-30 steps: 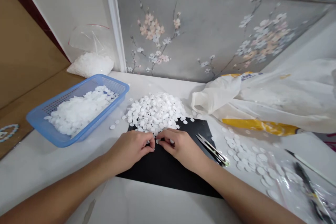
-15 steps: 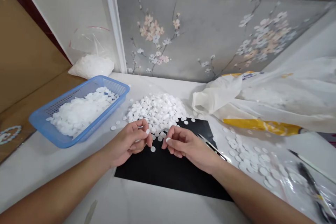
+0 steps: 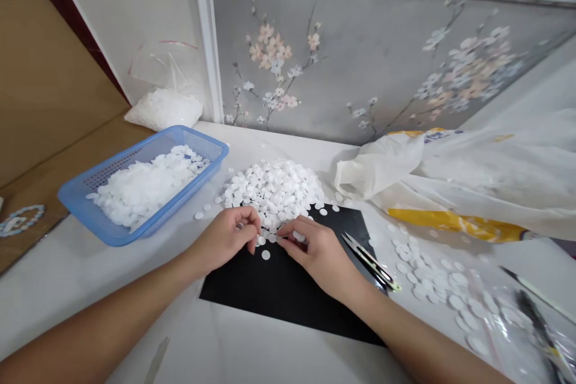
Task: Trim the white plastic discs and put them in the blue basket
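Note:
A heap of small white discs (image 3: 274, 191) lies at the far edge of a black mat (image 3: 288, 288) on the white table. My left hand (image 3: 225, 239) rests at the heap's near edge with its fingers curled, fingertips pinched among the discs. My right hand (image 3: 312, 252) is beside it, fingers bent and pinching at discs by the heap's edge. One loose white disc (image 3: 266, 255) lies on the mat between the two hands.
A blue basket (image 3: 90, 207) of white pieces stands at the left, a clear bag of white pieces (image 3: 164, 107) behind it. Small scissors (image 3: 371, 261) lie right of the mat. More discs (image 3: 443, 288) and a crumpled white plastic bag (image 3: 472, 174) are at the right.
Both hands lifted slightly off the mat, then came back down to the heap's near edge. A single disc now lies on the mat between them.

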Tool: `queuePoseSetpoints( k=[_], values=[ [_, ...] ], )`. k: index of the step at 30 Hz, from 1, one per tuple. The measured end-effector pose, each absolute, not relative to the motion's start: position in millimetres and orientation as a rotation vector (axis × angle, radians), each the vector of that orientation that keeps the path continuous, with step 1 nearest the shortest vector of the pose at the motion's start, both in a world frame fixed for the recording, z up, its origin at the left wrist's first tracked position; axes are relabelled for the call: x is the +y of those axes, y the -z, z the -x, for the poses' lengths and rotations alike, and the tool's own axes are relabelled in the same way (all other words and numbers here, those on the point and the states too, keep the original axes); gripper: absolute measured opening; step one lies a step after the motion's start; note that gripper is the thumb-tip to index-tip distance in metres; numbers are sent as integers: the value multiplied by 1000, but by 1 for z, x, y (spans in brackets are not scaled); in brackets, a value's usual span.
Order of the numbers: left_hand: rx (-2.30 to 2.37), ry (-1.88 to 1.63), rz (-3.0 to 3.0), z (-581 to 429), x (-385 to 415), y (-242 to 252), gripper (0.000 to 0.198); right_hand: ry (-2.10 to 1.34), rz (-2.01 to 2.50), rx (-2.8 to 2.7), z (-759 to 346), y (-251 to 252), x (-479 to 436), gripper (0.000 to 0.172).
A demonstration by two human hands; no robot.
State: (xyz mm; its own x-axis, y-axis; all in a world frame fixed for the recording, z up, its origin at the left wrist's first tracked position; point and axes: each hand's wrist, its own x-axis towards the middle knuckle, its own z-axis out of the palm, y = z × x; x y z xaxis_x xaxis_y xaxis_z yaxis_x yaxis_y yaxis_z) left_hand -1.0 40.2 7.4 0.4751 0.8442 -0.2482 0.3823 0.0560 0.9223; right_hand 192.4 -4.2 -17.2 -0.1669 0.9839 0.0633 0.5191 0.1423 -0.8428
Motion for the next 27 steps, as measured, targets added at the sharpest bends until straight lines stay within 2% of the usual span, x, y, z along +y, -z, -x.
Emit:
queuePoseSetpoints(
  k=[3, 7, 16, 19, 23, 27],
  values=[
    [1238, -440, -1777, 4, 42, -7, 15, -733, 1410, -1950, -190, 24, -4, 9],
    [1336, -304, -2070, 4, 38, -7, 15, -654, 1354, -2025, -190, 26, -2, 14],
    [1305, -199, -2344, 1, 31, -8, 18, -890, 1497, -1787, -197, 16, -4, 11],
    [1295, -246, -2271, 1, 32, -8, 25, -846, 1416, -1856, -190, 19, -4, 17],
    [1322, -358, -2042, 1, 37, -6, 25, -689, 1366, -1996, -180, 26, -5, 11],
    [1225, -536, -1667, 0, 40, -5, 25, -639, 1393, -1992, -179, 27, -3, 14]
  ],
)
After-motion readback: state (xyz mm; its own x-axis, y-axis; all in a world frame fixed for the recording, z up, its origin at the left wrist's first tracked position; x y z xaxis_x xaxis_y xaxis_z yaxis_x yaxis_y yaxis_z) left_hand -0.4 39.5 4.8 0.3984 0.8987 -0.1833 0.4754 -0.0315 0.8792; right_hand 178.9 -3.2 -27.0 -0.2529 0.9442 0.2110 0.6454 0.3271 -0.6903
